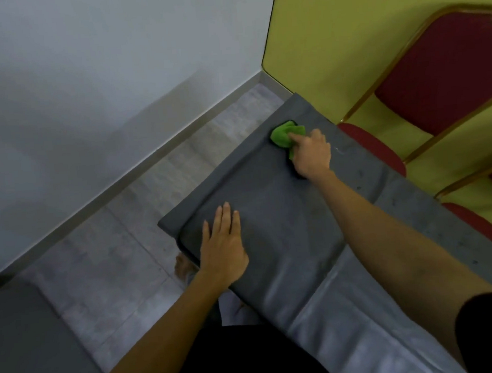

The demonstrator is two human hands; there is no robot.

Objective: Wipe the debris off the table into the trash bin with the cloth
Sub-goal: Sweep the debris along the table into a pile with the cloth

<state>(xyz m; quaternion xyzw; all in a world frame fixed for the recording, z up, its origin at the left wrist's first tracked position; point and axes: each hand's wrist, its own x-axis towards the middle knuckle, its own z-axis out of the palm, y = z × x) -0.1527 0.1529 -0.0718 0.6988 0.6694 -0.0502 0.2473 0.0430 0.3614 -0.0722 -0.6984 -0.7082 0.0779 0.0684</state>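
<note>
A table (272, 202) under a grey cover runs from the middle of the view to the lower right. At its far end lies a bunched green cloth (283, 134), pressed down by my right hand (311, 154), which grips it with the index finger stretched over it. My left hand (223, 244) lies flat on the near left corner of the table, fingers apart, holding nothing. A few pale specks of debris (337, 149) show just right of my right hand. No trash bin is in view.
Red padded chairs with gold frames (442, 82) stand along the table's right side against a yellow-green wall. A white wall and grey tiled floor (120, 255) lie to the left. A grey surface (24, 345) fills the lower left corner.
</note>
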